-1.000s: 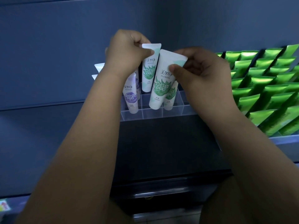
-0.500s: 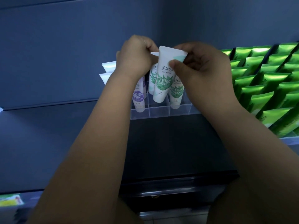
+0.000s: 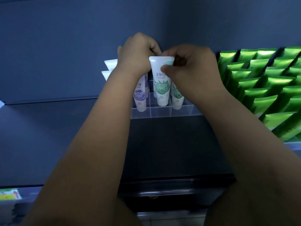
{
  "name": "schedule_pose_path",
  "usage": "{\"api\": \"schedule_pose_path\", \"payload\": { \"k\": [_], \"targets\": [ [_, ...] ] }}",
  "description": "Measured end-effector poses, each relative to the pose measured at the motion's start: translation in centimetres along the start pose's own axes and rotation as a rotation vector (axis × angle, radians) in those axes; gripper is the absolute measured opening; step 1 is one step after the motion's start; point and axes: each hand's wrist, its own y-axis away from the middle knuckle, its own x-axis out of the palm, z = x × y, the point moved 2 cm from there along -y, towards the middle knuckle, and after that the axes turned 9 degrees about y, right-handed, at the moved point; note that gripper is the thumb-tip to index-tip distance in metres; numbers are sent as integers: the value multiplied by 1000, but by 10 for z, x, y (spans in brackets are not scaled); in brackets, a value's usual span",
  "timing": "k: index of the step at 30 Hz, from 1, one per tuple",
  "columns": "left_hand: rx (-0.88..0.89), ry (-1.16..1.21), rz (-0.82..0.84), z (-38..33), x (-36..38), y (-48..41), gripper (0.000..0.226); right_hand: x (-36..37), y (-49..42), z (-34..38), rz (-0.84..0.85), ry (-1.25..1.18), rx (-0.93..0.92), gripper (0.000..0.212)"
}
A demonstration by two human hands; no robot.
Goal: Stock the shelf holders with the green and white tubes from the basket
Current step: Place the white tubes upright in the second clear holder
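A green and white tube stands cap down in a cell of the clear plastic holder on the shelf. My right hand pinches its flat top end. My left hand is curled just left of it, above the rear cells; what its fingers hold is hidden behind the front tube. Another green and white tube stands in the cell to the right. A purple and white tube stands in the cell to the left.
Rows of shiny green tubes fill the rack at the right. White tube ends stick out at the left behind my left wrist. A dark shelf front lies below the holder. The basket is out of view.
My right hand lowered its tube from a tilt into the front cell, now upright. My left hand's tube dropped behind it and is hidden. The view shifted.
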Motion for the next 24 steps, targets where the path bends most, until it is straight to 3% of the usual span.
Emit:
{"api": "schedule_pose_path", "payload": {
  "k": [6,12,24],
  "targets": [
    [-52,57,-21,8,-3,0,8,7,-1,-2,18,96,-55,21],
    [-94,36,-6,7,-4,2,24,16,8,-9,76,356,-246,23],
    [-70,16,-24,11,-1,-2,8,24,2,-25,-29,488,-299,17]
  ]
}}
